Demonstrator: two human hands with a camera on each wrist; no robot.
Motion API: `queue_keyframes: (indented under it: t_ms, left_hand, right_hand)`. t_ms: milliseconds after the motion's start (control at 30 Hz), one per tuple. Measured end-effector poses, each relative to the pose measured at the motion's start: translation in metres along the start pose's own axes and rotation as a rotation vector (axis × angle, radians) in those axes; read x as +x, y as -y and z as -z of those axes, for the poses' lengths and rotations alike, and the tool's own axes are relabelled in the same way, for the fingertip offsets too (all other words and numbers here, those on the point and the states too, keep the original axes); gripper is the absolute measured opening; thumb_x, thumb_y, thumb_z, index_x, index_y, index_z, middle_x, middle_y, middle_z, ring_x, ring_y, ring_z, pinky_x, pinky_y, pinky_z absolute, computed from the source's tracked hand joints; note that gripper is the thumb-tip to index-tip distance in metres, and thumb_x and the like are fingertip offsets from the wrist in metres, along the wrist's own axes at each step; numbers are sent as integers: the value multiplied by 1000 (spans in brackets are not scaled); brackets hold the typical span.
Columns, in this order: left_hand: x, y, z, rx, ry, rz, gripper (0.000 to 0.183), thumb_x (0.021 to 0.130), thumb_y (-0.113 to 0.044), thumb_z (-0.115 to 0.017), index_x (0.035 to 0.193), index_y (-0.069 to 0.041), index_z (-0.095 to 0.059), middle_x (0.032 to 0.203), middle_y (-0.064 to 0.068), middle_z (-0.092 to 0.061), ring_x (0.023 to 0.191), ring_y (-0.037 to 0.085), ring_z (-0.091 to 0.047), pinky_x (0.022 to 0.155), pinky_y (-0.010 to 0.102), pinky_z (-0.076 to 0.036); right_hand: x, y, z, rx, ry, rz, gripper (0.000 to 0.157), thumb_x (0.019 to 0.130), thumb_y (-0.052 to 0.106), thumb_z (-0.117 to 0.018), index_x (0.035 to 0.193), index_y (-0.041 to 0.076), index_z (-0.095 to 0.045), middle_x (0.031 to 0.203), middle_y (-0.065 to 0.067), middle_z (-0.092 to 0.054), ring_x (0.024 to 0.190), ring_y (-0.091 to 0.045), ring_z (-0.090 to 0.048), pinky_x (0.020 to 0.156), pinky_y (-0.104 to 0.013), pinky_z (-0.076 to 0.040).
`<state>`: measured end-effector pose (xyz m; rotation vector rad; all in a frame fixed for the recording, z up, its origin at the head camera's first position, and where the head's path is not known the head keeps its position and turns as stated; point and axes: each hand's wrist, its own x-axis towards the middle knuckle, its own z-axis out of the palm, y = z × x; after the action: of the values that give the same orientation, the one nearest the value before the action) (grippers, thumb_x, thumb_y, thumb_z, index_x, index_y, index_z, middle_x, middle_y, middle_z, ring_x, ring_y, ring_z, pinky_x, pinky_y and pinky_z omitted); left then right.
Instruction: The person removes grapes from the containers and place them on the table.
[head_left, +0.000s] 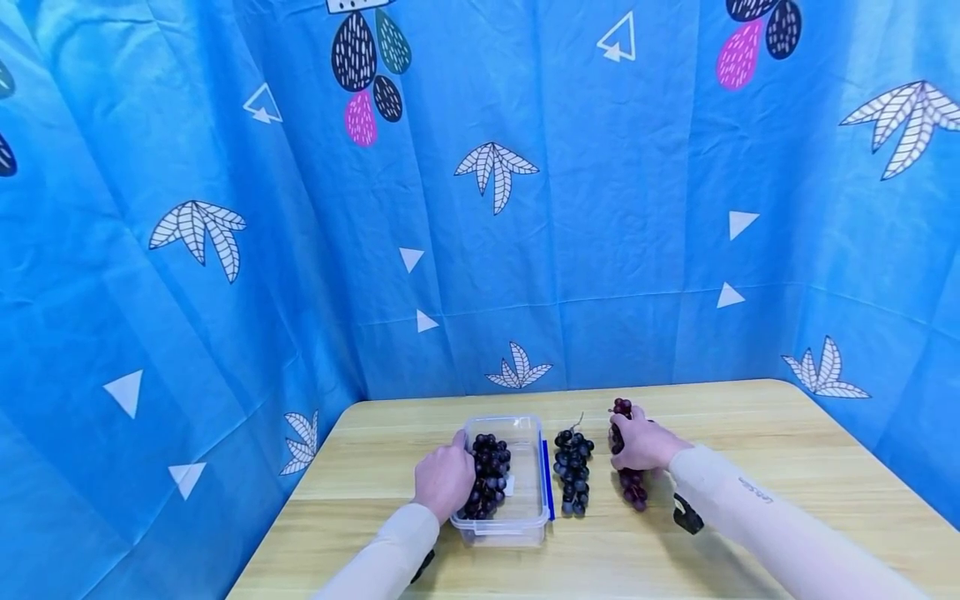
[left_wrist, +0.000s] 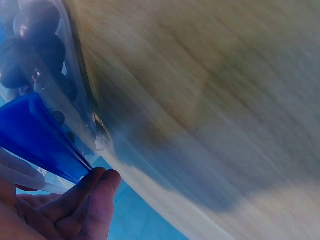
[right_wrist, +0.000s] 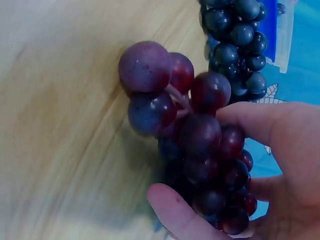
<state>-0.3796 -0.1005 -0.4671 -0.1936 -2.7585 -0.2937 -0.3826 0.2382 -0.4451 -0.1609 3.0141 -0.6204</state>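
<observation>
A clear plastic container (head_left: 501, 527) stands on the table with a bunch of dark grapes (head_left: 491, 471) lying along its left side. My left hand (head_left: 445, 477) grips the container's left edge; in the left wrist view its fingers close at a blue clip flap (left_wrist: 40, 137). Over to the right, my right hand (head_left: 643, 443) holds a bunch of red grapes (right_wrist: 200, 135), thumb on one side and fingers on the other. The bunch stretches lengthwise on or close over the table, its middle covered by the hand. Between container and right hand lies a bunch of black grapes (head_left: 573, 475).
A second blue clip flap (head_left: 548, 483) sticks out along the container's right side, close to the black grapes. The light wooden table (head_left: 750, 433) has its back edge near a blue patterned curtain (head_left: 600, 333), which also hangs at both sides.
</observation>
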Motion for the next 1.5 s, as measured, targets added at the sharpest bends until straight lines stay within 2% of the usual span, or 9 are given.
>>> queue_keyframes:
  t_ms: [100,333,567,700,867,1100,1300,1400,1500]
  left_hand:
    - [0,2,0,-2,2,7,48,91,-26,-46,136,-10,-46,61,3,-54,43,14,-40,39,29,-33]
    - [-3,4,1,-12,-11,2,48,90,-25,-48,134,-9,-48,68,4,-60,47,13,-42,42,29,-36]
    - [-7,5,-2,-4,-7,3,47,90,-25,-48,133,-9,-49,74,6,-63,48,13,-44,43,30,-38]
    - [-9,3,-3,-5,-16,4,46,89,-25,-48,132,-9,-50,75,8,-64,48,13,-45,43,30,-38]
    - [-12,1,-6,-8,-7,-2,46,89,-26,-48,133,-10,-50,74,7,-64,47,13,-44,42,29,-37]
    - [-8,0,-5,-14,-11,-2,46,90,-26,-47,134,-10,-48,73,6,-63,47,13,-42,43,29,-36]
    - [-6,0,-3,-5,-25,-7,46,90,-26,-47,133,-10,-50,78,8,-65,49,14,-46,44,31,-39]
    - [-5,0,-1,-16,-31,-9,46,90,-26,-48,133,-9,-50,74,7,-64,48,14,-44,42,30,-38]
    - [-3,0,0,-20,-44,-19,45,90,-25,-48,132,-9,-50,72,7,-63,47,13,-43,41,30,-36]
  right_hand:
    - [-1,1,-1,25,-19,22,79,69,16,-74,138,7,-37,141,-31,-16,93,-46,-52,40,-34,-48]
    - [-3,3,-6,-2,-68,110,73,68,16,-78,132,6,-45,135,-31,-27,98,-43,-52,64,-39,-47]
    - [-7,3,-7,21,-39,136,73,63,8,-77,130,1,-48,134,-32,-28,100,-34,-51,65,-33,-45]
    - [-12,3,-6,36,-5,115,78,60,2,-73,133,2,-46,140,-35,-20,103,-35,-50,61,-32,-43]
    - [-20,4,-6,40,11,126,78,59,1,-73,132,0,-46,141,-38,-18,105,-37,-51,61,-32,-44]
    - [-26,7,-7,64,-30,106,82,64,15,-78,137,1,-41,142,-37,-14,109,-43,-52,73,-40,-49]
    - [-28,6,-7,34,-107,101,77,76,30,-72,140,4,-37,143,-38,-13,111,-53,-46,85,-58,-43]
    - [-29,6,-3,-35,-193,94,72,79,36,-68,138,5,-40,141,-35,-24,109,-53,-47,77,-62,-45]
    - [-30,6,3,-92,-260,81,70,81,43,-65,135,5,-43,128,-32,-40,94,-46,-55,61,-55,-49]
